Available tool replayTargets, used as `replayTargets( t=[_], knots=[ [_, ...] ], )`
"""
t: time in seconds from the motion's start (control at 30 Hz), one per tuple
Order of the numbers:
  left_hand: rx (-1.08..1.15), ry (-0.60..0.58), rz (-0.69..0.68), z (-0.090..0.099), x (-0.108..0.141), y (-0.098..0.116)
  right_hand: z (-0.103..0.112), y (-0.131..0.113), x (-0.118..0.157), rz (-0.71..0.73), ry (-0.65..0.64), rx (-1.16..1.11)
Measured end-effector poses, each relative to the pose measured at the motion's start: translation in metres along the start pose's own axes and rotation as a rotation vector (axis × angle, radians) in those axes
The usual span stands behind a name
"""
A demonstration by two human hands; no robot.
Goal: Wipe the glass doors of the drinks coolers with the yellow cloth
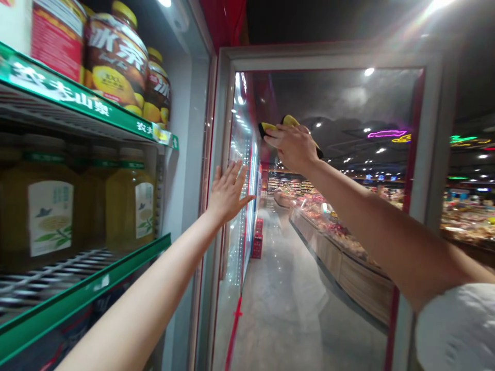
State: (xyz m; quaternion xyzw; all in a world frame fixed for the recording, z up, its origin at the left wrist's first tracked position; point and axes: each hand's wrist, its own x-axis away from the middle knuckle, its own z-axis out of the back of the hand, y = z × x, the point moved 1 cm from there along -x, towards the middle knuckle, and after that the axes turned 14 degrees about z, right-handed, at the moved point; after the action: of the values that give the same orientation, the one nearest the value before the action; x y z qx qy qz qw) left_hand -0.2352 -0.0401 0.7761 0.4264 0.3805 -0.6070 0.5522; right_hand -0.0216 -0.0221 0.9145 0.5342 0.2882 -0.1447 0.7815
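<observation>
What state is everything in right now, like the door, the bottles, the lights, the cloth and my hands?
Glass door: open
Left hand: fingers spread, at the door's frame
Right hand: holding the cloth at the glass
Yellow-and-black cloth: bunched under the right hand
Large iced tea bottle: upright, capped
Lower-shelf bottles: upright, capped
Purple neon light: lit

Two hands (229, 195) (297, 150), one cloth (290, 120) and one glass door (340, 111) show.

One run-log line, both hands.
left hand: open, at door frame | right hand: holds black-and-yellow cloth at door glass | nearby: shelved bottles
</observation>
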Motion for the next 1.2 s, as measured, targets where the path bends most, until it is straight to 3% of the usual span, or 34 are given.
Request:
replayTargets(
  t=[0.1, 0.23, 0.33, 0.53, 0.73, 0.9, 1.03, 1.13, 1.2],
  knots=[
    [-0.013, 0.02, 0.011, 0.004, 0.005, 0.0, -0.011, -0.018, -0.02, -0.007, 0.012, 0.018],
    [-0.029, 0.04, 0.041, 0.006, 0.01, -0.003, -0.013, -0.043, -0.019, 0.264, -0.103, -0.011],
    [-0.049, 0.022, 0.051, 0.007, 0.013, -0.008, -0.007, -0.04, -0.018, 0.398, -0.153, -0.041],
    [-0.087, 0.027, 0.053, 0.006, 0.023, -0.011, -0.013, -0.04, -0.049, 0.172, -0.063, -0.034],
    [-0.102, 0.036, 0.061, 0.004, 0.037, -0.015, -0.023, -0.056, -0.047, 0.42, -0.118, -0.128],
    [-0.093, 0.046, 0.102, 0.006, 0.039, -0.016, -0.021, -0.041, -0.064, 0.291, -0.084, -0.088],
    [-0.048, 0.098, 0.141, 0.005, 0.045, -0.017, -0.028, -0.07, -0.041, 0.29, -0.085, -0.09],
    [-0.02, 0.102, 0.133, 0.003, 0.049, -0.016, -0.032, -0.096, -0.011, 0.44, -0.122, -0.097],
    [-0.023, 0.083, 0.115, 0.003, 0.049, -0.014, -0.031, -0.099, -0.003, 0.519, -0.141, -0.091]
  ],
)
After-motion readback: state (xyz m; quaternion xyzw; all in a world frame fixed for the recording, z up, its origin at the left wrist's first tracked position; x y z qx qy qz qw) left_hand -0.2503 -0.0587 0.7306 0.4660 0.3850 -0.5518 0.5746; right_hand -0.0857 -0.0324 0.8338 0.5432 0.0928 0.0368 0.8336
